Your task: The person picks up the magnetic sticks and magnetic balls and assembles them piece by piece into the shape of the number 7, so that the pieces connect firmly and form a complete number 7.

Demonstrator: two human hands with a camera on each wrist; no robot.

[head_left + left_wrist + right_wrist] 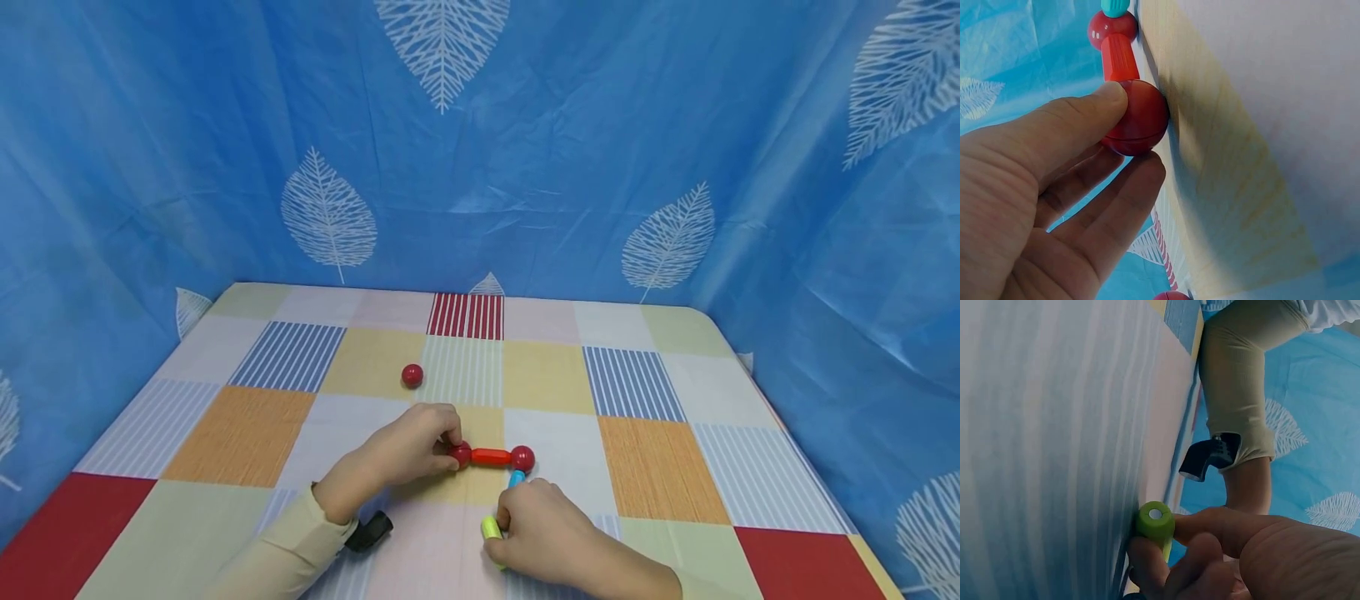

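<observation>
Between its thumb and fingers my left hand (411,446) pinches a red ball (1146,119), low over the checked cloth. An orange-red stick (491,457) joins that ball to a second red ball (522,458). From the second ball a blue stick (516,478) runs toward me, its near part hidden by my right hand (551,533). Thumb and forefinger of the right hand grip a yellow-green stick (1154,519), whose end shows a silvery disc. In the head view this stick lies left of the blue one, close over the cloth.
Farther back on the table (540,321), a loose red ball (412,375) rests on the patchwork cloth. A black camera mount (368,532) sticks out at my left cuff. Blue leaf-patterned curtains (562,167) enclose the table's back and sides.
</observation>
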